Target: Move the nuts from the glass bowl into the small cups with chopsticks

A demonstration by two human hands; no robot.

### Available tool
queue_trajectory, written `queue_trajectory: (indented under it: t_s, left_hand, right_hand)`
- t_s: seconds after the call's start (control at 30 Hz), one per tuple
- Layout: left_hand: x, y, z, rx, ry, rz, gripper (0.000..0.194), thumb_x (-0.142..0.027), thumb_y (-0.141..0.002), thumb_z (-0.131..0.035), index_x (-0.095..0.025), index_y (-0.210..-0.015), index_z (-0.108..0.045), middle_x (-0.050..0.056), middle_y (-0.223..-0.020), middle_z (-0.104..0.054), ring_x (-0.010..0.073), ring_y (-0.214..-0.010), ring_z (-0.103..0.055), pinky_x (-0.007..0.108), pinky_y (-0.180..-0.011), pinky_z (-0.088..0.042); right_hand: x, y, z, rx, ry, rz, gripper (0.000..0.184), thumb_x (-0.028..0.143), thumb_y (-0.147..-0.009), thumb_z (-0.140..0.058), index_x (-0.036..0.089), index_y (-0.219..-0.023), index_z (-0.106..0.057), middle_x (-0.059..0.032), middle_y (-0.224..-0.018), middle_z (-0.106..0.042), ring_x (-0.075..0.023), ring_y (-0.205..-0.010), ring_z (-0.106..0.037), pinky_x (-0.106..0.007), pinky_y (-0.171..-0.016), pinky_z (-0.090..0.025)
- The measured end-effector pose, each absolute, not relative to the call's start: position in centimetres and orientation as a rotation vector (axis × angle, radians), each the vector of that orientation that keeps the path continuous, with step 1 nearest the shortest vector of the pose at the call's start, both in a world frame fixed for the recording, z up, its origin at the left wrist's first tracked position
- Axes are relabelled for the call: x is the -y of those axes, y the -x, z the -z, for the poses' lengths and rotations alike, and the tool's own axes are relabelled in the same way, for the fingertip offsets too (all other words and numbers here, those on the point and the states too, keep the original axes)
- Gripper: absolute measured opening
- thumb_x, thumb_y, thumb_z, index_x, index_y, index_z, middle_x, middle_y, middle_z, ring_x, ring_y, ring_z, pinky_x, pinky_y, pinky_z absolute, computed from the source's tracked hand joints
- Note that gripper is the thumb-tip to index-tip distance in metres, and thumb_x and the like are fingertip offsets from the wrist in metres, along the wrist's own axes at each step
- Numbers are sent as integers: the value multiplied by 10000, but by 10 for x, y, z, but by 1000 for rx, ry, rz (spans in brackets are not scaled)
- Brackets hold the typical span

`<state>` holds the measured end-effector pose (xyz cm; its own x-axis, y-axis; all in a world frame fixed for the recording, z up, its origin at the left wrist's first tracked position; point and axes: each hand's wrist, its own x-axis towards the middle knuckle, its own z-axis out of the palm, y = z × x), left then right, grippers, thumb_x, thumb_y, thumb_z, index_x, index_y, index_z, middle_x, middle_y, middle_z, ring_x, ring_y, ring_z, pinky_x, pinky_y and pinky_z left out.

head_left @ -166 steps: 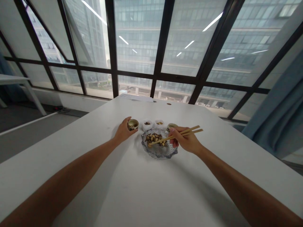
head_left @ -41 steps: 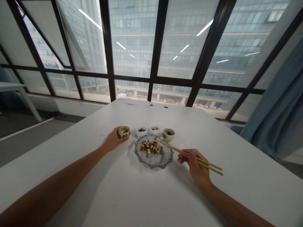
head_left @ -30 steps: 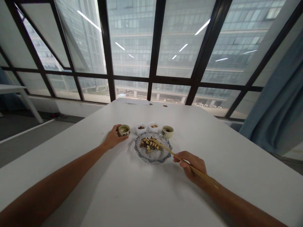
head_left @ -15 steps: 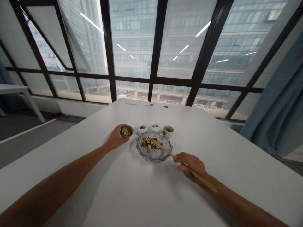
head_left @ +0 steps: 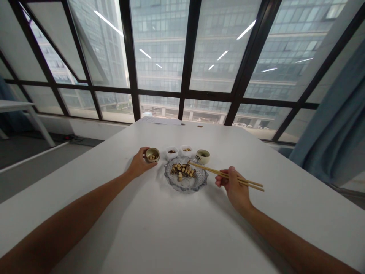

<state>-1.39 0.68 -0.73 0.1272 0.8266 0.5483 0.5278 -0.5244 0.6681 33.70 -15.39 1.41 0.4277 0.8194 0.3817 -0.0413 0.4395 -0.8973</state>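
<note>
My left hand (head_left: 140, 164) grips a small round cup (head_left: 152, 158) with several pale nuts inside, left of the glass plate. Between the fingers of my right hand (head_left: 234, 186) is a pair of wooden chopsticks (head_left: 212, 171). Their tips reach over the far part of the scalloped glass plate (head_left: 186, 186), and a small dark piece seems to be at the tips. On the plate lies a mixed pile of pale nuts and dark seeds (head_left: 183, 171). Close behind it stand two small white dishes, a left dish (head_left: 172, 156) and a right dish (head_left: 186, 153), each with bits of food.
A pale green cup (head_left: 202, 156) with dark writing stands behind the plate on the right. All of this is on a white table (head_left: 171, 232). Sheets of paper (head_left: 161, 121) lie at its far edge, by the windows. A blue curtain (head_left: 327, 125) hangs at the right.
My right hand has turned and lifted the chopsticks, so their tips left the pile and moved to the plate's far side. The cup in my left hand is tipped slightly differently.
</note>
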Motion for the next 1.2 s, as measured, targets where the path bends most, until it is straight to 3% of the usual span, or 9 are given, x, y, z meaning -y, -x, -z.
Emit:
queue_trajectory:
  t_s: [0.13, 0.5, 0.87, 1.2]
  left_hand:
    - [-7, 13, 8, -1362, -2058, -1352, 753, -484, -598, -845, -220, -1224, -520, 94, -1152, -705, 274, -1054, -698, 404, -896, -583]
    - [-12, 15, 10, -1442, -1929, -1327, 782, -548, -569, -852, -221, -1200, -526, 101, -1142, -720, 273, -1038, -714, 390, -887, -586]
    - [-11, 13, 11, -1372, -2041, -1334, 761, -490, -591, -838, -223, -1227, -517, 95, -1166, -701, 274, -1051, -704, 400, -903, -581]
    - [-18, 12, 11, -1546, -1901, -1284, 758, -596, -619, -818, -201, -1199, -533, 117, -1121, -724, 273, -1005, -705, 400, -872, -565]
  right_hand:
    - [146, -341, -12, 839, 955, -790, 617, 756, -670, -803, 156, -745, -678, -58, -584, -685, -154, -446, -623, -254, -409, -520]
    - [168, -342, -6, 1450, 1004, -346, 487, 626, -948, -606, 177, -804, -728, -70, -663, -735, -179, -521, -691, -286, -483, -568]
    - [150, -338, -14, 972, 993, -673, 597, 761, -766, -720, 166, -769, -668, -64, -588, -694, -177, -440, -639, -283, -410, -537]
    - [158, -338, -9, 1239, 998, -494, 539, 707, -889, -630, 181, -786, -682, -63, -622, -710, -182, -470, -659, -295, -429, -548]
